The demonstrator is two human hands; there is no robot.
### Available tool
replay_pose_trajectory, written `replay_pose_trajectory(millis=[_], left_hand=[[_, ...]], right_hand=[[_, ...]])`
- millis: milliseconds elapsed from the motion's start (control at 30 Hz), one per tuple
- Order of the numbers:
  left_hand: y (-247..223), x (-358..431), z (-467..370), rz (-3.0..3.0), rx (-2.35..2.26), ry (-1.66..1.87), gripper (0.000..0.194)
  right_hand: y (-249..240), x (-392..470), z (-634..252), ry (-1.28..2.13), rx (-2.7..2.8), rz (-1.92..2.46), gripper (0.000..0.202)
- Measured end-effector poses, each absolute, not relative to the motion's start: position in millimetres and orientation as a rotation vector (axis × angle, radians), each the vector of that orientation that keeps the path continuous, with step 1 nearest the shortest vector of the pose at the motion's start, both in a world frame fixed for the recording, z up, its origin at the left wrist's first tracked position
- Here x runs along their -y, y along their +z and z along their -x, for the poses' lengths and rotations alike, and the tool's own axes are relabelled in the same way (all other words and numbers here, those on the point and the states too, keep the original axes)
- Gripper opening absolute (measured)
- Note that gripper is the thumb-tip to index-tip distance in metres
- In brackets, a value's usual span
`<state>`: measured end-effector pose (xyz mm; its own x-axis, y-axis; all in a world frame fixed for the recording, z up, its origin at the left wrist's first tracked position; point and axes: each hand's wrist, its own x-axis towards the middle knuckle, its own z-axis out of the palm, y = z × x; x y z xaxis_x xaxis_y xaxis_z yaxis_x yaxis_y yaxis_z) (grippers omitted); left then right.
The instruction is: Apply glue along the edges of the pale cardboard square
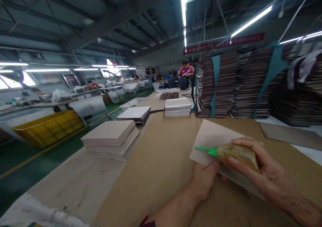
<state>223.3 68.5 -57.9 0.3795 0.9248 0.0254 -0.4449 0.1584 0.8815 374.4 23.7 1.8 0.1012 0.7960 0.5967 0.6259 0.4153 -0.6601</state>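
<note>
My right hand (261, 166) is wrapped round a yellowish squeeze bottle (237, 155) with a green nozzle. The bottle lies nearly level, its tip pointing left above a pale flat board (216, 133). My left hand (205, 180) grips the near edge of that board, thumb on top and fingers partly hidden beneath. The board is held at a slant over the brown tabletop (151, 173). I cannot tell whether the nozzle tip touches the board.
Stacks of pale boards (110, 133) and white-topped boards (177, 106) stand left and ahead. Tall bundles of dark sheets (216, 82) tied with teal strips rise at the right. A brown flat sheet (291, 134) lies there. Across the aisle sits a yellow bin (47, 128); a person (186, 71) works beyond.
</note>
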Motion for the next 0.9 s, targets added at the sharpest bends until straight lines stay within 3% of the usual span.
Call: replay_pose_trajectory(millis=[133,533,900], left_hand=[[-54.0,-67.4,-222.4,-0.979,-0.59,1.077,0.029],[-50.0,-67.5,-219.1,-1.055,-0.531,1.099,0.018],[-46.5,-67.4,-218.5,-1.111,-0.565,1.106,0.02]], right_hand=[[1.2,-16.5,-368.7,0.185,1.674,1.242,0.029],[2.1,-12.8,-365.4,0.112,1.804,1.151,0.022],[0.8,-8.2,-368.7,0.058,1.796,1.179,0.022]])
